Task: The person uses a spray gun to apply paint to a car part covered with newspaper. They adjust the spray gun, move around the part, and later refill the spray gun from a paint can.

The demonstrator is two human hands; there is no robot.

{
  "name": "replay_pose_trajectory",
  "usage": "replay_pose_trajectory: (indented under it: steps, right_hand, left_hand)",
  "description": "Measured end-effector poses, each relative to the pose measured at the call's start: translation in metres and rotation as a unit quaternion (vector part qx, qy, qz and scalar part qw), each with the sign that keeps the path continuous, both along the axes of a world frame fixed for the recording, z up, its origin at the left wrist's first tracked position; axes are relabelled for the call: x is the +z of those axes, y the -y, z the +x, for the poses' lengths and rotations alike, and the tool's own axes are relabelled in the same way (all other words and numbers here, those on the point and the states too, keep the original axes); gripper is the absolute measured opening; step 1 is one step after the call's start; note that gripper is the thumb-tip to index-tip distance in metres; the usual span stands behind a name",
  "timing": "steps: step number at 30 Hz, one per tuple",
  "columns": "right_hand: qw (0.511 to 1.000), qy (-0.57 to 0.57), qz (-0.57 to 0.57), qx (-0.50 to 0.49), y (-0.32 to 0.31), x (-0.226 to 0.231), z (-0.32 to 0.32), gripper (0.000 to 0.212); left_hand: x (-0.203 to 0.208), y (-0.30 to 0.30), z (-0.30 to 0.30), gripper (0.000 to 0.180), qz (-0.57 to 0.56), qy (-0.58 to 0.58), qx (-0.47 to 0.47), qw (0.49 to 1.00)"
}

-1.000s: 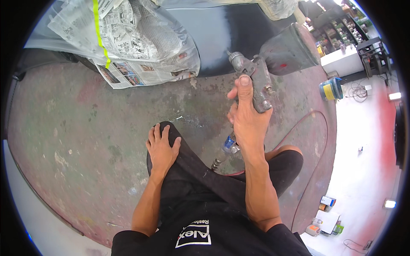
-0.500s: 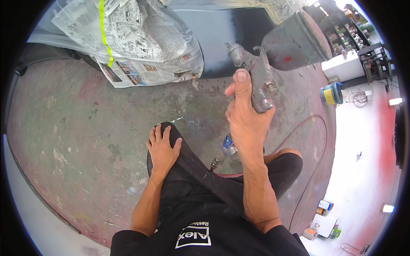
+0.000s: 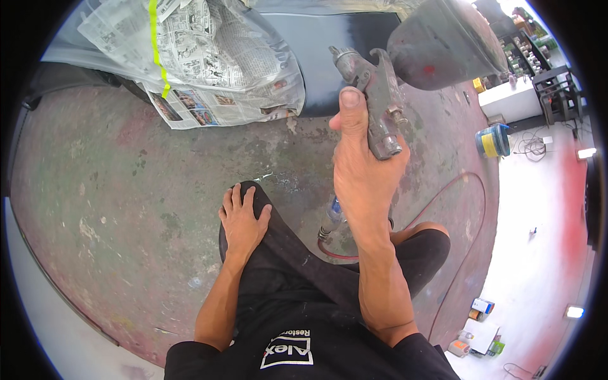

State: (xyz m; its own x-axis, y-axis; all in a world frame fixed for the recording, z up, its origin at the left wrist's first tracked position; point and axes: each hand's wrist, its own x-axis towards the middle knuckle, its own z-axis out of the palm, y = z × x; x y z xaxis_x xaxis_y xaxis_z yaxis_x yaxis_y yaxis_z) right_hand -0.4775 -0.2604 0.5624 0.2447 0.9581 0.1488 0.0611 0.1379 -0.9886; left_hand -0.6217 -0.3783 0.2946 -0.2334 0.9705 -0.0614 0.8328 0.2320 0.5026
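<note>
My right hand [image 3: 369, 177] is wrapped round a metal spray gun [image 3: 379, 104], thumb on its side; the fingers are mostly hidden behind it. A large grey cup with a red spot [image 3: 437, 50] sits on the gun, toward the upper right. Below the grip hang a blue-and-clear fitting [image 3: 333, 212] and a red hose [image 3: 332, 254]. The nozzle is held before a panel [image 3: 322, 57] that shades from pale grey to black. My left hand [image 3: 244, 223] rests on my left knee, fingers spread, holding nothing.
Newspaper [image 3: 221, 69] and clear plastic, with a bright yellow-green tape strip [image 3: 154, 38], cover the area left of the panel. The hose [image 3: 478, 183] curves over the stained floor [image 3: 139, 209] at right. A blue bucket [image 3: 493, 140] and boxes [image 3: 484, 305] stand along the right side.
My right hand has shifted slightly left with the spray gun, and the cup has swung a little right and up. The fitting below has moved too. My left hand stays on the knee.
</note>
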Motion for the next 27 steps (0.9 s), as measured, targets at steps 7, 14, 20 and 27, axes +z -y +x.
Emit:
replay_pose_trajectory:
  steps: [7,14,20,27]
  right_hand:
    - [0.999,-0.014,-0.032,0.038,0.008,0.006,-0.006,0.045]
    - [0.997,0.009,-0.066,-0.031,0.014,-0.048,0.024,0.043]
    - [0.993,0.035,-0.098,-0.057,0.028,-0.090,0.036,0.042]
    - [0.995,0.047,-0.077,-0.031,0.038,-0.100,0.029,0.048]
  left_hand:
    - [-0.001,0.001,0.001,0.070,0.004,-0.004,-0.003,1.000]
    - [-0.004,0.001,0.000,0.069,0.020,-0.001,-0.003,1.000]
    - [-0.005,0.003,-0.003,0.070,0.007,-0.005,-0.002,1.000]
    - [0.000,0.002,-0.001,0.069,0.003,-0.011,-0.005,1.000]
